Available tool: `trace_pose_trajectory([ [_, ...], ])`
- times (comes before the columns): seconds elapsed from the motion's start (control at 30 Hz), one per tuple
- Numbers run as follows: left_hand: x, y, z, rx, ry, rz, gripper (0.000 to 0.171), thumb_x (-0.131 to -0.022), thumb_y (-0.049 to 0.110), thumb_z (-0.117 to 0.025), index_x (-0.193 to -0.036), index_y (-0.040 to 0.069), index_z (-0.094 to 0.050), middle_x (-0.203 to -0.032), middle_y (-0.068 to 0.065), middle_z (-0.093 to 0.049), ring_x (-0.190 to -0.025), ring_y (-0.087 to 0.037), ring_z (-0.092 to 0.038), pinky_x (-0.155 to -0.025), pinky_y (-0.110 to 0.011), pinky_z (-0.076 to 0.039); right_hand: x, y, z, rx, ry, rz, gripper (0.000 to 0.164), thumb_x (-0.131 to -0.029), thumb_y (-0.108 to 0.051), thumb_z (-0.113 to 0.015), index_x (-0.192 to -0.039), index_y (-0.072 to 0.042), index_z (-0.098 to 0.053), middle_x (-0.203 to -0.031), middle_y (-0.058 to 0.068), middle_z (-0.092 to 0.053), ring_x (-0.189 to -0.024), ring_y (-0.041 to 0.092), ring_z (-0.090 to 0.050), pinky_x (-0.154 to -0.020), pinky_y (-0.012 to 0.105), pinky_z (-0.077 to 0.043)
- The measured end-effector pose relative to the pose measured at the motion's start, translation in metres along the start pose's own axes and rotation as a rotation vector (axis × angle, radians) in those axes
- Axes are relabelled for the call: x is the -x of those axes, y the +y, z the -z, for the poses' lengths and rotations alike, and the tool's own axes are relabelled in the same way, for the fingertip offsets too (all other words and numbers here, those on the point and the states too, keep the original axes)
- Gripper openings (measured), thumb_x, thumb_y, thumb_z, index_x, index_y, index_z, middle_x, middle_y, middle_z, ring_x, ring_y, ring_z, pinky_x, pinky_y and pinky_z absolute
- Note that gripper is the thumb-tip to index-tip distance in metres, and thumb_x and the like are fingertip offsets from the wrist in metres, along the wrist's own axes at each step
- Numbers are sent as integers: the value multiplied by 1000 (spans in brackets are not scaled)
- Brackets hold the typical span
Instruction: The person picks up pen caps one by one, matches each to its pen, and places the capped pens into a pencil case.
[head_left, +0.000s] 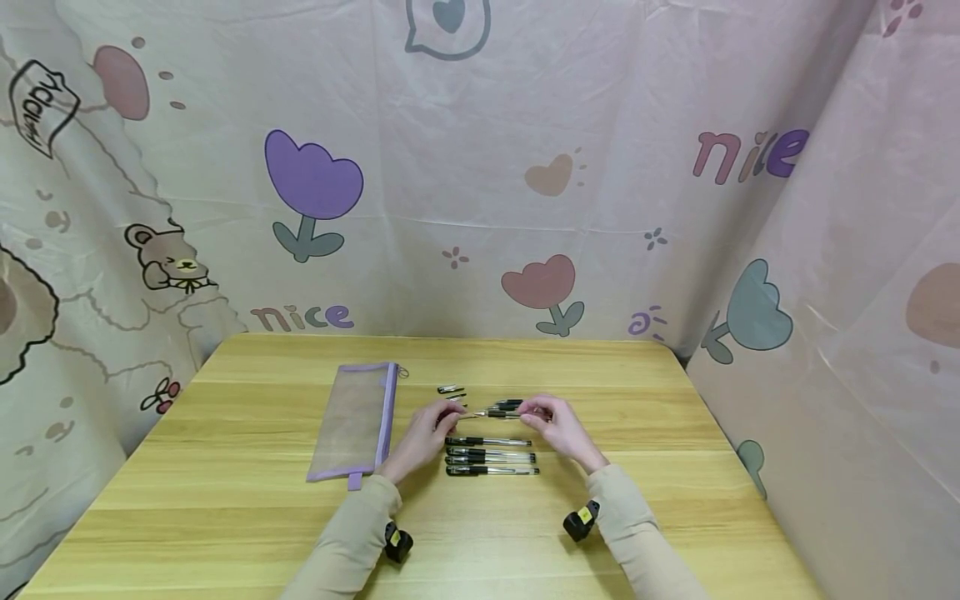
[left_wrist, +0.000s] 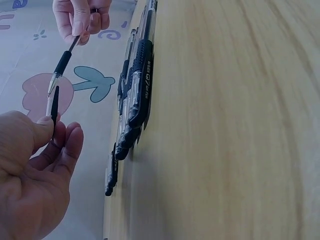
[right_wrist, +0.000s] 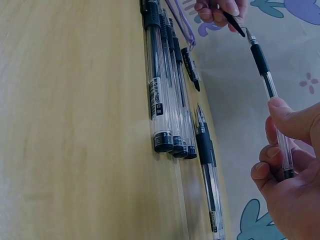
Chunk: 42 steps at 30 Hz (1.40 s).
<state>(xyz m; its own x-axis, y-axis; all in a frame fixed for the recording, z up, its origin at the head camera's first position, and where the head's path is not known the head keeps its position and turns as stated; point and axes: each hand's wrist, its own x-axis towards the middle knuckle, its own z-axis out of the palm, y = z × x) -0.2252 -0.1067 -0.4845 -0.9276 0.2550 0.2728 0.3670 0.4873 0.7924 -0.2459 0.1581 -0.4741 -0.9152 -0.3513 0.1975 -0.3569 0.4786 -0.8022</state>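
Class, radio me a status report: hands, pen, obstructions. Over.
Left hand pinching clear plastic cap with black clip. Right hand holding clear-barrelled plastic pen with black grip. Pen not yet capped; nothing visibly blocking.

High head view, forward and down, close wrist views, facing inward, sharing pens (left_wrist: pixel 141 82)

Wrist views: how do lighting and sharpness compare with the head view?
Head view: bright and warm, held pen tiny; left wrist: dimmer, bluish curtain, soft shadow beside the capped pens; right wrist: similarly cool, a pen label partly legible.
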Motion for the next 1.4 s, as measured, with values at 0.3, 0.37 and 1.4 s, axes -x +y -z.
trace_pose_trajectory([
  [0.3, 1, -1, 1, 5, -18, -9, 19, -100, 2, -55, -115, 0, -66, -88, -19, -67, -78, -25, -65, -73, -22, -52, 0, -2, 0, -9, -4, -5, 13, -93, -6, -67, -105, -4, -72, -102, 13, -71, -79, 10, -56, -71, 19, -48],
  [0.37, 1, -1, 1, 7, -28, -19, 19, -100, 2, -55, -115, -1, -66, -89, -19, -67, -78, -25, -64, -73, -21, -52, 0, -3, -1, -8, -4, -12, 13, -93, -6, -67, -105, -4, -72, -102, 12, -71, -79, 9, -55, -71, 19, -47],
  [1.4, 1, -2, -1, 89, -10, -22, 18, -99, 3, -59, -112, 0, -71, -88, -21, -69, -75, -16, -63, -69, -19, -51, 1, -1, -11, -77, 4, 29, 18, -92, -4, -67, -109, -1, -72, -108, 17, -74, -94, 17, -66, -86, 22, -52],
])
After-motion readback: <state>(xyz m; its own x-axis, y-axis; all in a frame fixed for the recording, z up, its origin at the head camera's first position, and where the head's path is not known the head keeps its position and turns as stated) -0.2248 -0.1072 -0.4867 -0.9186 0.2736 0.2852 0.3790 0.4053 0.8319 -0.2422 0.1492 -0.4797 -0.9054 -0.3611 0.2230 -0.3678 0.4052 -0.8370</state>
